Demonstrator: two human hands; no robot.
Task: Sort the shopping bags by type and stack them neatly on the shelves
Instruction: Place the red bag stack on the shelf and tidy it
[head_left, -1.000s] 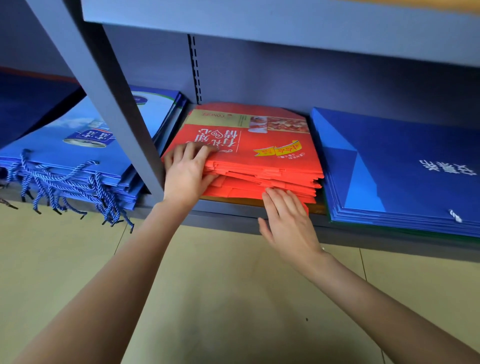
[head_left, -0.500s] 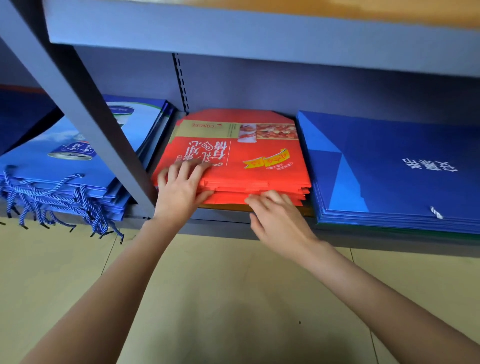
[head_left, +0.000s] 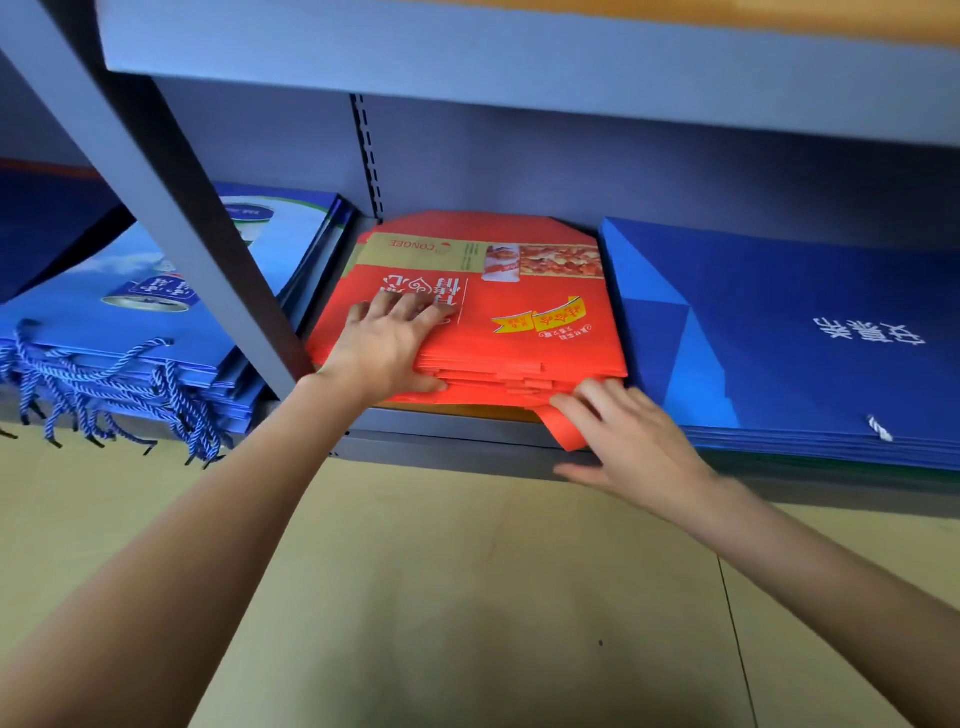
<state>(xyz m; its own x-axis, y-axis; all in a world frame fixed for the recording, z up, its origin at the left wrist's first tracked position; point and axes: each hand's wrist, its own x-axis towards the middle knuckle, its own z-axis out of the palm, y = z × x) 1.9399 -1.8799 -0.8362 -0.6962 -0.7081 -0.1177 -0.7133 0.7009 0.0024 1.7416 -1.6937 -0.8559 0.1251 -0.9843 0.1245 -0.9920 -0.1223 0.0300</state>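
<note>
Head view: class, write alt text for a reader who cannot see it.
Two bare hands square a red bag stack on a grey shelf: the left hand rests flat on top, the right hand touches its front edge. Blue bag stacks lie either side.

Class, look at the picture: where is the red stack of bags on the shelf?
The red stack lies mid-shelf in the head view, between the light blue rope-handled bags and the dark blue stack.

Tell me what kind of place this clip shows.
Probably a shop stockroom or storage area: grey metal shelving holds flat stacks of red bags, dark blue bags and rope-handled blue bags sorted by type.
</note>
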